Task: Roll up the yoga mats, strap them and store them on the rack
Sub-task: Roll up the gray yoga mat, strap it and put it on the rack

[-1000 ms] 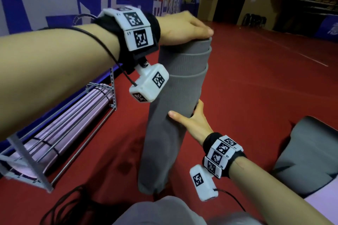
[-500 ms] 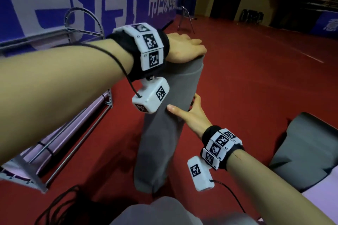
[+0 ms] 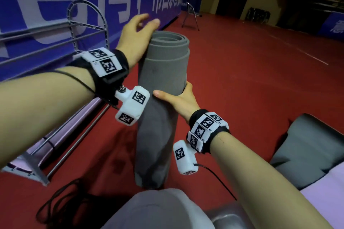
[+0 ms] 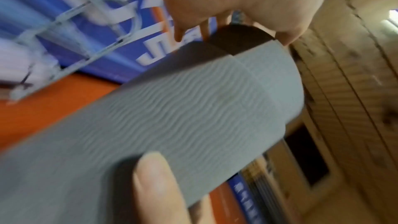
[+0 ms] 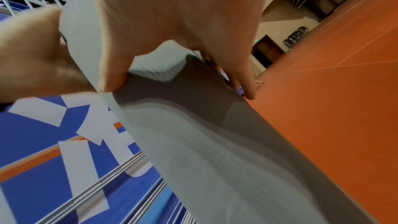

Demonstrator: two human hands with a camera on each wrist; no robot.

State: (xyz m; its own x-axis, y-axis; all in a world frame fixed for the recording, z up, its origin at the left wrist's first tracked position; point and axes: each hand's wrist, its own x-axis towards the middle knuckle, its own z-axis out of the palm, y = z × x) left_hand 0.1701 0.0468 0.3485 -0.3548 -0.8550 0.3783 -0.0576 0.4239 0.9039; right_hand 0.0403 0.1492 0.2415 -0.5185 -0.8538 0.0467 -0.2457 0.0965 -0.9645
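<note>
**Soft grey roll stands on end, gripped mid-length**

The rolled grey foam yoga mat stands nearly upright, its lower end on or just above the red sports floor in front of the person, beside the silver wire rack. The right hand grasps it around the middle, thumb across the front and fingers curled behind. The left hand lies against the top rim with fingers spread and relaxed, steadying without clasping.

Judging by the spiral of thick layers at the top and the ribbed, wavy skin seen from the left wrist, the mat is light, springy and grippy, not slippery. It should dent under the fingers, and since no strap shows on it, the coil will likely loosen if released. The best hold is probably around the middle, where one hand can keep the outer flap shut, with the other near an end to steer.

The floor is smooth and flat. A blue, white and orange wall banner runs behind the rack, whose lower tier holds a strapped pale lilac rolled mat. Another grey mat lies at right, and black straps or cords are heaped on the floor nearby.
</note>
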